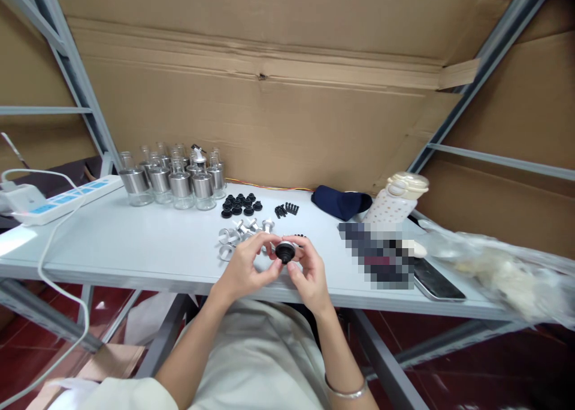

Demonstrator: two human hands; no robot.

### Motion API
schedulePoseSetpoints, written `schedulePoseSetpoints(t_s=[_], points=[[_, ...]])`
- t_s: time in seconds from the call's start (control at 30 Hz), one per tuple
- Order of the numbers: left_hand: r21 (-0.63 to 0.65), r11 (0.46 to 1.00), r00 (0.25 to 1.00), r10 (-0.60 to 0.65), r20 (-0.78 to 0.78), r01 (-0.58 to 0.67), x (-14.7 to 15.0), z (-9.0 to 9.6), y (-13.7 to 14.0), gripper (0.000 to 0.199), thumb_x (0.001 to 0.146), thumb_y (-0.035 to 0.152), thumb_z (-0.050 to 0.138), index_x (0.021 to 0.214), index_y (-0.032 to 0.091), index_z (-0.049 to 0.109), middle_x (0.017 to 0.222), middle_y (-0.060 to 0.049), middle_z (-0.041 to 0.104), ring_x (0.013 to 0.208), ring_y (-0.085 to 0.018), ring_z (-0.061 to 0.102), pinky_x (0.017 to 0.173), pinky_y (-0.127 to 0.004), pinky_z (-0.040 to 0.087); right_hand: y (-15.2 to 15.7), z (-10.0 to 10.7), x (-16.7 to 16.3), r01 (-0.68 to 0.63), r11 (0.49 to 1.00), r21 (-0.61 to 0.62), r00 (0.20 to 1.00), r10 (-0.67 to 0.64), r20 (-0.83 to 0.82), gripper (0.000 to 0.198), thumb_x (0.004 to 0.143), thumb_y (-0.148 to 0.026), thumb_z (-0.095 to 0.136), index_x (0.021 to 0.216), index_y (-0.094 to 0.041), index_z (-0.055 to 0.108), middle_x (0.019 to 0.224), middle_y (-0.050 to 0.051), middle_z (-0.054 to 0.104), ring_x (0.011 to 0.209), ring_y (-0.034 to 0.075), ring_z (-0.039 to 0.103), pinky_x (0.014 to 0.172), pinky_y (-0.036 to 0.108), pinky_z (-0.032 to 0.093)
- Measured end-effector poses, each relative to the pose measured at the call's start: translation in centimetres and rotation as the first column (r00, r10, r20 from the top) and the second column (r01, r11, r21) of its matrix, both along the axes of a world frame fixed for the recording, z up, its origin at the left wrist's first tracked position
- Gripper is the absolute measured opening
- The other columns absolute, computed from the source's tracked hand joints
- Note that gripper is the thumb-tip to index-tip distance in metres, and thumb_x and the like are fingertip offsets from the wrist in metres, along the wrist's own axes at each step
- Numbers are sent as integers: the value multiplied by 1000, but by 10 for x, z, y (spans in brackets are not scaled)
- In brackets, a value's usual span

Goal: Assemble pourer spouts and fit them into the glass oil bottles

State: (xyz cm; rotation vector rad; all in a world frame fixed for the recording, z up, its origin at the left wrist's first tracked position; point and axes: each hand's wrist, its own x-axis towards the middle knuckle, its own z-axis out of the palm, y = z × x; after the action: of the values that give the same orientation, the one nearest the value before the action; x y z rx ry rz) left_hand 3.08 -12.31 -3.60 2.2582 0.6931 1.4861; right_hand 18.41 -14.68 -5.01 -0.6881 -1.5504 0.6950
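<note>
Above the worktop near its front edge, fingers of the left hand and right hand pinch a black stopper, probably light, rubbery and springy, best held by its wide rim.

This looks like a small assembly workshop. A grey workbench stands in a metal frame walled with brown cardboard, with matching glass bottles grouped together and small black parts laid out in batches.
</note>
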Motion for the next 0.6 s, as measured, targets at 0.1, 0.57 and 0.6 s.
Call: schedulePoseSetpoints(t_s=[0.1,0.57,0.6], points=[[-26,1000,1000,-10,-2,10,-2,0,-1,25,77,17,52,102,18,57,83,-2,62,71,-13,57,66,-25,45,0,-2,0,-3,1000,-29,1000,3,-2,24,86,-29,53,109,-22,52,82,3,67,60,14,64,57,26,53],[-46,999,1000,-11,-1,11,0,4,-2,21,75,18,51,96,18,56,75,-1,58,68,-14,53,65,-26,46,0,-3,1,-16,997,-73,1000,17,15,27,86,-39,54,105,-21,50,81,3,68,57,15,64,59,29,54],[-44,999,1000,-14,-7,13,0,4,-2,22,75,17,50,96,18,56,76,-1,58,69,-14,53,66,-26,46,0,-3,1,-13,997,-81,1000,14,13,27,86,-40,54,105,-21,50,81,3,68,56,15,64,58,29,53]])
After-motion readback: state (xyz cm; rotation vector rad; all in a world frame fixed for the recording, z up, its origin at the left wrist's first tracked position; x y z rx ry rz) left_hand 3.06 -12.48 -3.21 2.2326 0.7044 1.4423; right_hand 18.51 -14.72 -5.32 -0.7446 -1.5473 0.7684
